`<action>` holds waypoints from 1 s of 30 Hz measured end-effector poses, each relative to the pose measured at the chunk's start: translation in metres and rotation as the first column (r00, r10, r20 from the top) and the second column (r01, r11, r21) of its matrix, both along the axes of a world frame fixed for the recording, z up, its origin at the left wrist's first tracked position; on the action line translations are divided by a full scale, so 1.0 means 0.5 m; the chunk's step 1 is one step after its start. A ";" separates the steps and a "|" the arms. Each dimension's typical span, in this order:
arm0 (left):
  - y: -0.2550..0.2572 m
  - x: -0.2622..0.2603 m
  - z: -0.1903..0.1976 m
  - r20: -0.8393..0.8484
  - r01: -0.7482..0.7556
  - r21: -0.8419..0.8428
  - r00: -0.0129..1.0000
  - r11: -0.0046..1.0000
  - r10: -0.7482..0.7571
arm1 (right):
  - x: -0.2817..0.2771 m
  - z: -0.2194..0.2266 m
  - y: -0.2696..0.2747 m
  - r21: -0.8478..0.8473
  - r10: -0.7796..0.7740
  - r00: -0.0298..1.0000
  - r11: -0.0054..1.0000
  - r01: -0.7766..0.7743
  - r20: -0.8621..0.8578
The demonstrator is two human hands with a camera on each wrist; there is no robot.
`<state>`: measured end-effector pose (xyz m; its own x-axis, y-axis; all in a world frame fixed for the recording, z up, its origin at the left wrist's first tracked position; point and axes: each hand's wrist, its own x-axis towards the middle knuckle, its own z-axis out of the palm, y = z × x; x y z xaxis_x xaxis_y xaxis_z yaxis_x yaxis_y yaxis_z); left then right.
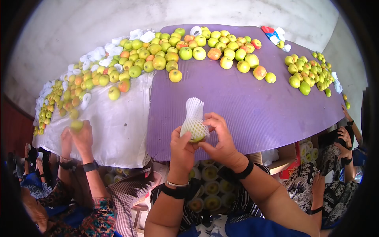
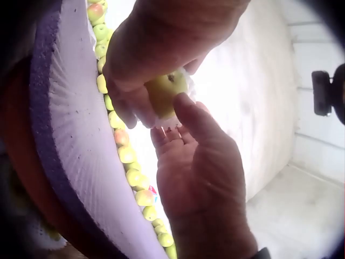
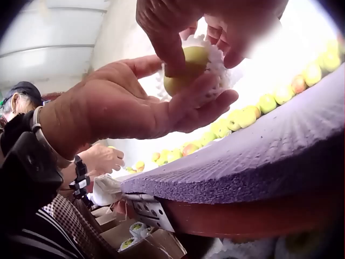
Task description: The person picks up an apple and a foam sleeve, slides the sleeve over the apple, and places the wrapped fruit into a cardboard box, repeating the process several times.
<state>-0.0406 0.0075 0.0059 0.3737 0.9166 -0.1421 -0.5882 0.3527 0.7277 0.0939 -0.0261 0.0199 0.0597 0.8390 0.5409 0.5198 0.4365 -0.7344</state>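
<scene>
Head view: left hand (image 1: 182, 147) and right hand (image 1: 220, 138) each grip the apple (image 1: 196, 138) in its foam net (image 1: 194, 118) above the bench (image 1: 252, 110).

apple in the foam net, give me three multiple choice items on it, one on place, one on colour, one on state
1. Where is the apple?
A. lying among the pile at the far edge
B. held up at the near edge of the purple mat
C. in the box below the table

2. What colour is the foam net round it?
A. white
B. red
C. purple

3. How far is the apple wrapped?
A. bare, no net on it
B. fully closed in
C. mostly in the net, its underside still showing

Answers:
1 B, the left hand and right hand hold it up at the mat's near edge.
2 A, the mesh sleeve is white in the head view.
3 C, the wrist views show yellow-green skin bare at the net's open end.
</scene>
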 end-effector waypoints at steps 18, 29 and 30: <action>-0.015 0.026 -0.033 0.382 0.055 -0.093 0.924 0.994 -0.016 | -0.011 -0.013 -0.003 0.216 -0.168 0.985 0.964 0.154 0.047; -0.031 0.037 -0.021 0.451 0.046 -0.131 0.892 0.990 0.018 | -0.025 -0.014 -0.004 0.287 -0.182 0.978 0.947 0.147 0.100; -0.032 0.037 -0.023 0.436 0.032 -0.062 0.900 0.998 -0.002 | -0.025 -0.015 -0.007 0.286 -0.182 0.978 0.947 0.147 0.100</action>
<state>-0.0222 -0.0084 -0.0055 0.4273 0.9038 -0.0215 -0.8346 0.4035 0.3750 0.0812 -0.0294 0.0123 0.1022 0.6403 0.7613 0.6802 0.5134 -0.5232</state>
